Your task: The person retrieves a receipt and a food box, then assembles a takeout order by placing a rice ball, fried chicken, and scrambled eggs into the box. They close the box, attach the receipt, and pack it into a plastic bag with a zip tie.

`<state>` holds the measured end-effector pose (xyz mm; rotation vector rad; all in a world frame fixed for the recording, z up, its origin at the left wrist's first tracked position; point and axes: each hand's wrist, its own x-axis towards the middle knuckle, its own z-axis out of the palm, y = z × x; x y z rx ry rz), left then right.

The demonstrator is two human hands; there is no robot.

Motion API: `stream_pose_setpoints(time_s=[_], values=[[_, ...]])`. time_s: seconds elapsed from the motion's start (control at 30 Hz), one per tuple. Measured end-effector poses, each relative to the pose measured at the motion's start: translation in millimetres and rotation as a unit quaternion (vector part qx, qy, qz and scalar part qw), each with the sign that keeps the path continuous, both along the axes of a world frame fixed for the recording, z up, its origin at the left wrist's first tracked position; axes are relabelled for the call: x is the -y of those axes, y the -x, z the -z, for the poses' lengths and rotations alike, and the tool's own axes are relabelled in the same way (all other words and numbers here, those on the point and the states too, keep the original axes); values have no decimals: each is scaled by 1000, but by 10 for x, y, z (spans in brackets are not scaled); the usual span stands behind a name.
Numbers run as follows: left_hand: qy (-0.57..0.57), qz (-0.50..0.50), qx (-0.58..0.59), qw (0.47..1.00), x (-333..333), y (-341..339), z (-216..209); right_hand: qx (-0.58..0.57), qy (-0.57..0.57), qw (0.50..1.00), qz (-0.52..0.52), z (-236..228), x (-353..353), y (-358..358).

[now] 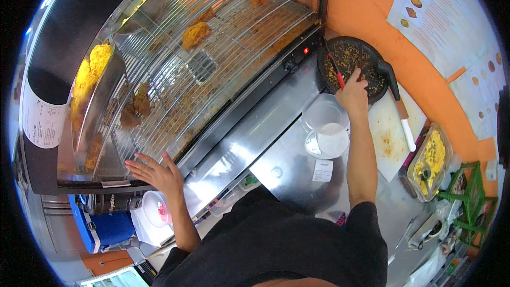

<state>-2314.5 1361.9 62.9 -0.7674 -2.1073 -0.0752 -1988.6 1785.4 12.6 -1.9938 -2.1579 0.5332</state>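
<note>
My right hand (353,93) is closed around a red-handled utensil (339,77). Its far end reaches into a black pan (380,95) that holds dark brown crumbs; the exact kind of utensil is hard to make out. My left hand (159,178) is raised with its fingers spread, holding nothing. It is near the lower front corner of a heated display cabinet (255,82). Inside the cabinet, fried pieces (196,34) lie on wire racks, beside a metal bowl (109,82) heaped with yellow food.
Clear round plastic tubs (324,111) stand on the steel counter (289,180) near my right forearm. A white-handled knife (408,135) lies on a white cutting board (380,127). Farther right are a tray of yellow pieces (433,151) and a green rack (467,196). A blue box (109,228) is at lower left.
</note>
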Motion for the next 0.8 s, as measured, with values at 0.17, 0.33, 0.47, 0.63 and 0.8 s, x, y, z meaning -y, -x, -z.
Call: stream_pose_setpoints(time_s=[0.17,0.33,0.47,0.63,0.8], values=[[-49,357,110,926,-1747,-895,-353,-28,-10,998,-47,-135,112,-443],[180,466,-38,865,-3835,-1375,-811,-62,-2,994,-87,-595,306,-982],[348,222,-150,898,-4044,-1018,-769,-54,-107,988,-96,-821,472,-1415],[379,162,-150,899,-3622,-950,-595,-83,-178,979,-56,-967,455,-1810],[370,174,-101,907,-2939,-792,-599,-212,-201,941,-172,-1114,256,-1817]])
